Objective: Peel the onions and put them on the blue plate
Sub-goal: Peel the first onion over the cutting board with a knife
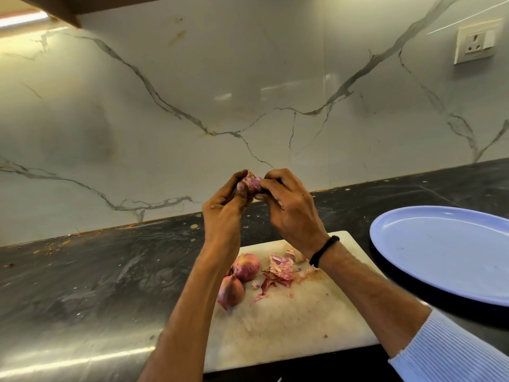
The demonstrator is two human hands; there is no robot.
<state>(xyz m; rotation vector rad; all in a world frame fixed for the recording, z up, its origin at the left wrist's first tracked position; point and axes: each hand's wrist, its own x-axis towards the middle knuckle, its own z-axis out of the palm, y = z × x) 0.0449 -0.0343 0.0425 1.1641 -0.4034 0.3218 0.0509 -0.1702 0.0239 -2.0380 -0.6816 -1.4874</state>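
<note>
A small pink-skinned onion [252, 183] is held up in front of the wall, above the counter. My left hand [224, 208] grips it from the left and below. My right hand [289, 206] pinches its skin from the right. Two more unpeeled onions [246, 266] [231, 290] lie side by side on the white cutting board [289, 323], next to a heap of loose pink onion skins [281, 268]. The blue plate [446, 252] sits on the counter to the right with nothing on it.
The dark stone counter [96, 271] runs left to right, with crumbs along the back edge. A marble-patterned wall [248, 92] stands behind it, with a wall socket [475, 45] at the upper right.
</note>
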